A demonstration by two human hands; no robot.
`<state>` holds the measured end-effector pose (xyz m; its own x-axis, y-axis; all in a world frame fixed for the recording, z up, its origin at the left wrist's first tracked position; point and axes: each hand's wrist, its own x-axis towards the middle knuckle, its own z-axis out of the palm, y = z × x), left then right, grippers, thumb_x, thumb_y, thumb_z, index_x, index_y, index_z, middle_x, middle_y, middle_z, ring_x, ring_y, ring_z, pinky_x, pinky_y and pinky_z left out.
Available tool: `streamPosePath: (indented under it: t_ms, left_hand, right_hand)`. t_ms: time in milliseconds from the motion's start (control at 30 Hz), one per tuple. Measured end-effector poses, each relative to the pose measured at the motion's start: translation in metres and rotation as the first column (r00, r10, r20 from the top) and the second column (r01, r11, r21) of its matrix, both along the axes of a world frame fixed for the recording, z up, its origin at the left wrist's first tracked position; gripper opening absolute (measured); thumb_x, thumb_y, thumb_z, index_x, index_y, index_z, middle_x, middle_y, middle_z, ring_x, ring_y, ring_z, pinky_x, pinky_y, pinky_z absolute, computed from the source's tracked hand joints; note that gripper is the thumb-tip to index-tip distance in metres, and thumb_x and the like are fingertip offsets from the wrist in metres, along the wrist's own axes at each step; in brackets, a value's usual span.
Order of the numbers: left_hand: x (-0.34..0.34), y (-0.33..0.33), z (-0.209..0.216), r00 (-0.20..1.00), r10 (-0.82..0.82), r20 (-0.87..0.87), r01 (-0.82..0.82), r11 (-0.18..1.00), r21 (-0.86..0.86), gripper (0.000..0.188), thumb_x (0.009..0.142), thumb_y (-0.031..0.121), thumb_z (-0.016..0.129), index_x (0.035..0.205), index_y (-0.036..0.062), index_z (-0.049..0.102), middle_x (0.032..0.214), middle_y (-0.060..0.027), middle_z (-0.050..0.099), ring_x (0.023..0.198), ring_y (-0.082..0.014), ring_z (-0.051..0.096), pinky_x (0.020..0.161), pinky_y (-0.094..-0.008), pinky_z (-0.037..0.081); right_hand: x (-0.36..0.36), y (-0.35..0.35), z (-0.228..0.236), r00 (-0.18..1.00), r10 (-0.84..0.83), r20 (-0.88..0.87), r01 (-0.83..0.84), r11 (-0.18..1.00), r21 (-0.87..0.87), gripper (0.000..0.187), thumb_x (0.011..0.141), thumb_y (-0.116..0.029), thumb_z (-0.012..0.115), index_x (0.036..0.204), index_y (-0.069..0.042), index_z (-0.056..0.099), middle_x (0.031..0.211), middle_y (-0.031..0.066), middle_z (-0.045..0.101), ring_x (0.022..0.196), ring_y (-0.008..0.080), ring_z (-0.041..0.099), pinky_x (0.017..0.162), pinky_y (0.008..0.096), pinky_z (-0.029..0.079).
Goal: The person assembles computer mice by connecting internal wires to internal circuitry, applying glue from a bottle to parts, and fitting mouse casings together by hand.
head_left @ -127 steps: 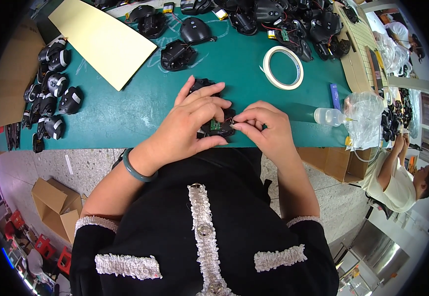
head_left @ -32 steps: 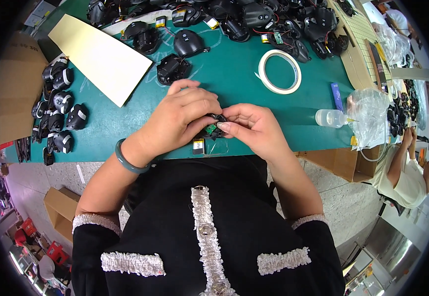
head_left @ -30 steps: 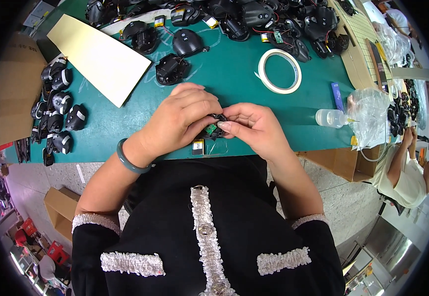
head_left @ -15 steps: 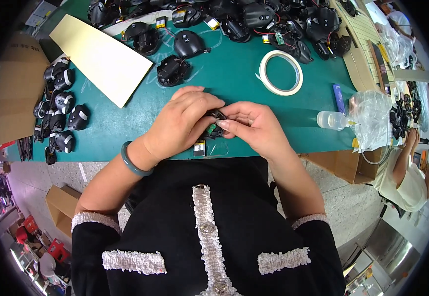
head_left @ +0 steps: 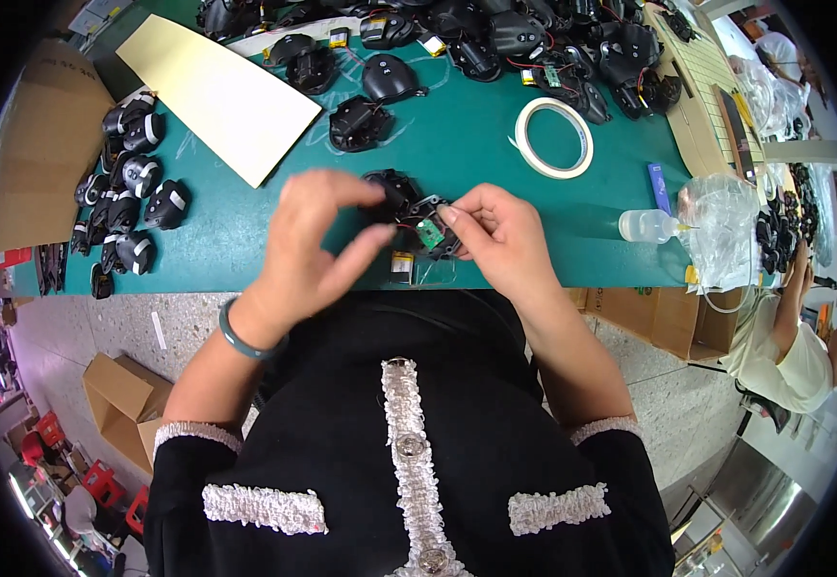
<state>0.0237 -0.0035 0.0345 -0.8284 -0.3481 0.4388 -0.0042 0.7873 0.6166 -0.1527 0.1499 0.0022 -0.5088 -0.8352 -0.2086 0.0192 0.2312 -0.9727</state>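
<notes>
Near the table's front edge lies an opened black plastic housing with a small green circuit board inside. My right hand pinches this housing by its right side, between thumb and fingers. Just left of it, joined by thin red wires, is a rounded black cover. My left hand is spread beside the cover, thumb and forefinger apart, blurred by motion, with nothing visible between them. A small silver battery with a yellow end lies just below the housing.
Many similar black housings crowd the table's far side; striped ones cluster left, beside a cardboard box. A cream board, a tape roll, a dropper bottle and a plastic bag lie around. A co-worker sits far right.
My left hand has drawn back to the left off the housing and its fingers have spread. The cover now shows apart from the housing, with the circuit board in fuller view.
</notes>
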Motion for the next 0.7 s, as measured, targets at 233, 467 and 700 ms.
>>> streamPosePath:
  t_ms: [233, 467, 700]
  left_hand:
    - [0.007, 0.038, -0.007, 0.977, 0.007, 0.213, 0.021, 0.991, -0.13, 0.043, 0.074, 0.028, 0.08, 0.111, 0.0116, 0.065, 0.1, -0.0053, 0.058, 0.097, -0.0264, 0.056, 0.082, -0.0388, 0.041]
    - [0.006, 0.027, -0.013, 0.986, -0.029, 0.162, 0.034, 0.999, -0.033, 0.035, 0.072, 0.003, 0.077, 0.105, 0.0073, 0.066, 0.097, -0.0075, 0.064, 0.092, -0.0291, 0.06, 0.081, -0.0396, 0.049]
    - [0.004, 0.035, -0.003, 0.989, -0.014, 0.144, -0.04, 0.932, 0.36, 0.042, 0.078, -0.007, 0.071, 0.116, 0.0045, 0.059, 0.097, -0.0094, 0.065, 0.086, -0.0236, 0.066, 0.075, -0.0321, 0.055]
  right_hand:
    - [-0.012, 0.026, 0.022, 0.994, -0.009, -0.111, 0.035, 0.971, 0.238, 0.017, 0.096, -0.017, 0.068, 0.102, -0.001, 0.067, 0.079, 0.0003, 0.067, 0.062, 0.0049, 0.057, 0.055, 0.02, 0.046]
    - [-0.007, 0.045, 0.019, 0.926, -0.05, -0.374, 0.061, 0.998, 0.017, 0.014, 0.087, -0.001, 0.073, 0.101, -0.001, 0.069, 0.079, 0.0022, 0.064, 0.063, 0.0053, 0.054, 0.056, 0.0212, 0.043]
    - [-0.001, 0.031, 0.024, 0.831, -0.025, -0.556, -0.106, 0.974, -0.201, 0.026, 0.078, 0.005, 0.076, 0.103, -0.004, 0.072, 0.087, 0.0058, 0.064, 0.068, 0.0096, 0.058, 0.06, 0.0222, 0.046]
